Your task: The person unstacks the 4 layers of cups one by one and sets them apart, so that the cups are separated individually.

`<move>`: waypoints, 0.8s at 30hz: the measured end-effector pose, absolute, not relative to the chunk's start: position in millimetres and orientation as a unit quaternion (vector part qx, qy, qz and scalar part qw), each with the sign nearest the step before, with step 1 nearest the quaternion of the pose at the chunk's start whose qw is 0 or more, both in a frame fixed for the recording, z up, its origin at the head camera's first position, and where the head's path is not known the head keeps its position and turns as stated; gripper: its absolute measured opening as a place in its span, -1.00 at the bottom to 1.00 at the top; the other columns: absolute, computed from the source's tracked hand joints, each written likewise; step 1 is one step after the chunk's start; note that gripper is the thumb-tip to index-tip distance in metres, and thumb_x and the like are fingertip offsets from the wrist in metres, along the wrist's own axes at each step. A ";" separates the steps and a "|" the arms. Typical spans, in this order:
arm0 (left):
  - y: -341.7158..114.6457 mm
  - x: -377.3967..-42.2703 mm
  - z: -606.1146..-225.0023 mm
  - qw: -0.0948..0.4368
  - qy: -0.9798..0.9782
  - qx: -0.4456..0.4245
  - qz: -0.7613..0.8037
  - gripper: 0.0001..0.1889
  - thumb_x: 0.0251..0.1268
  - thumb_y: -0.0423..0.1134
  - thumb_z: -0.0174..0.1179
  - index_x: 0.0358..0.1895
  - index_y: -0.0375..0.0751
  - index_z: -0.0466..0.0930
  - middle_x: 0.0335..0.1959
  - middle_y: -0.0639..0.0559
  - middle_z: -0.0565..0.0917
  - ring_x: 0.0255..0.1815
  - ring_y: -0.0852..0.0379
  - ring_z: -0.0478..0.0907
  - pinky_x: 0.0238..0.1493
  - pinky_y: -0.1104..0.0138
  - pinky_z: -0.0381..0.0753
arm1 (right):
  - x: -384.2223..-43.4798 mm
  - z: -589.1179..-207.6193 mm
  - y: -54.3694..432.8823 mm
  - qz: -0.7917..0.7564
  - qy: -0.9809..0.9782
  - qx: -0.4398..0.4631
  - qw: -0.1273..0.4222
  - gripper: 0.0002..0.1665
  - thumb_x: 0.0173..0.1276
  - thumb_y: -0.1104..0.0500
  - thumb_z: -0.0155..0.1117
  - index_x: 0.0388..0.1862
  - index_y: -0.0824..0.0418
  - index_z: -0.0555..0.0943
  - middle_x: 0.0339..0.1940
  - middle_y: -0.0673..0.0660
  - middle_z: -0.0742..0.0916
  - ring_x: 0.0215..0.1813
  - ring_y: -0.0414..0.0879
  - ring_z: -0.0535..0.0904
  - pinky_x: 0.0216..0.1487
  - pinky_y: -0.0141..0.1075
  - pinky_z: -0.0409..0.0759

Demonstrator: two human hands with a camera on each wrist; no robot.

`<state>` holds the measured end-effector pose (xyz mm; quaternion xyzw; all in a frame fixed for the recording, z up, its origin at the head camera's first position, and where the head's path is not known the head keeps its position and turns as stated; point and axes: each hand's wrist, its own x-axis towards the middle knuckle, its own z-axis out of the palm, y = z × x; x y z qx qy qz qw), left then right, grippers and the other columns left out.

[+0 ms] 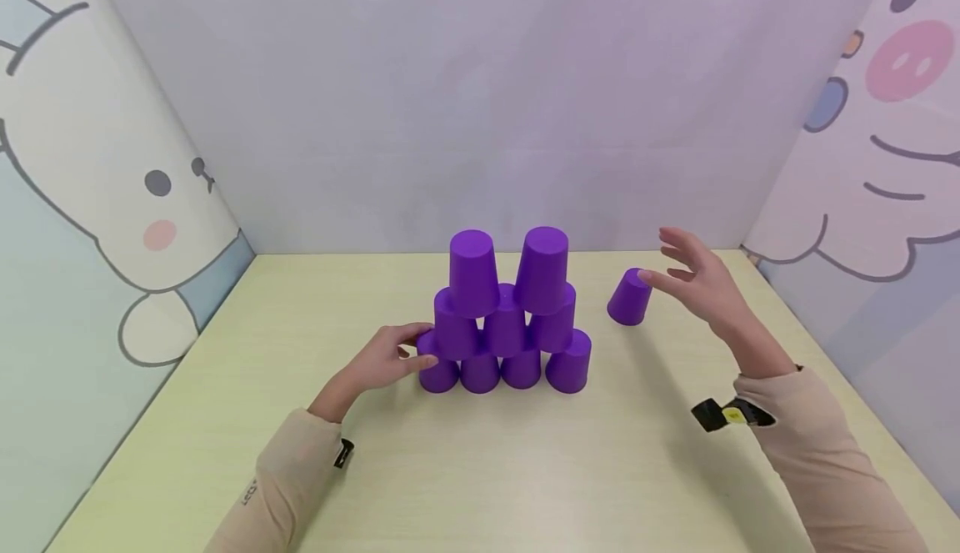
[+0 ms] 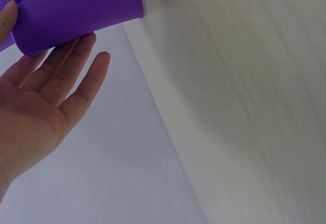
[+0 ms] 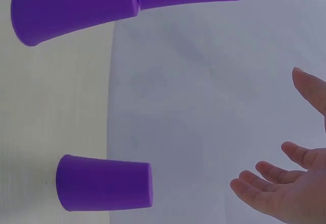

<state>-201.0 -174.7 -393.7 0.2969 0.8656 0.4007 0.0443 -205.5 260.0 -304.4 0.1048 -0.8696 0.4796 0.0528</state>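
Purple upside-down cups stand as a pyramid: several in the bottom row, three in the middle row (image 1: 505, 324), and two on top, the left top cup (image 1: 473, 273) and the right top cup (image 1: 543, 271), with a gap between. My left hand (image 1: 386, 359) is at the bottom-left cup (image 2: 76, 15), thumb at its near side and loosely extended fingers along its far side. A lone upside-down cup (image 1: 628, 301) stands right of the pyramid. Over it my right hand (image 1: 697, 279) hovers with spread fingers; the right wrist view shows the lone cup (image 3: 104, 184) apart from the fingers.
All the cups stand on a pale wood-grain table (image 1: 525, 470). A plain light curtain (image 1: 487, 103) rises along its back edge. Cartoon-printed panels (image 1: 90, 203) flank the table on both sides.
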 end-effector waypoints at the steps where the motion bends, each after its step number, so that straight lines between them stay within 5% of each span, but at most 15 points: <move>1: -174.5 -200.8 -393.2 0.045 0.866 0.297 0.400 -0.53 0.18 -0.19 0.22 0.11 -0.38 0.44 -0.12 -0.12 0.63 -0.15 0.01 0.56 -0.27 0.24 0.55 | -203.4 -301.7 257.3 0.485 -0.867 0.108 0.052 -0.05 0.23 0.08 0.27 0.44 0.22 -0.03 0.41 0.26 0.16 0.35 0.21 0.11 0.21 0.09 0.19; 5: -174.1 -201.4 -393.1 0.049 0.866 0.293 0.401 -0.53 0.18 -0.19 0.22 0.12 -0.36 0.43 -0.11 -0.11 0.62 -0.13 0.02 0.55 -0.26 0.23 0.54 | -197.2 -293.4 247.2 0.501 -0.854 0.129 0.054 -0.08 0.22 0.14 0.29 0.43 0.19 0.01 0.40 0.22 0.21 0.35 0.15 0.15 0.22 0.03 0.22; 12: -173.6 -203.5 -393.5 0.056 0.866 0.290 0.404 -0.52 0.18 -0.19 0.22 0.14 -0.36 0.42 -0.10 -0.10 0.62 -0.13 0.02 0.55 -0.23 0.20 0.53 | -189.3 -286.2 233.5 0.529 -0.824 0.192 0.067 -0.18 0.23 0.29 0.24 0.40 0.21 0.09 0.34 0.25 0.29 0.30 0.08 0.25 0.07 -0.44 0.40; 24: -170.0 -202.8 -393.2 0.052 0.863 0.297 0.406 -0.53 0.18 -0.18 0.22 0.12 -0.36 0.43 -0.13 -0.11 0.63 -0.15 0.02 0.55 -0.24 0.17 0.54 | -186.7 -285.4 208.8 0.558 -0.788 0.252 0.064 -0.28 0.17 0.38 0.26 0.32 0.23 0.25 0.17 0.12 0.49 0.18 -0.02 0.41 0.08 -0.37 0.42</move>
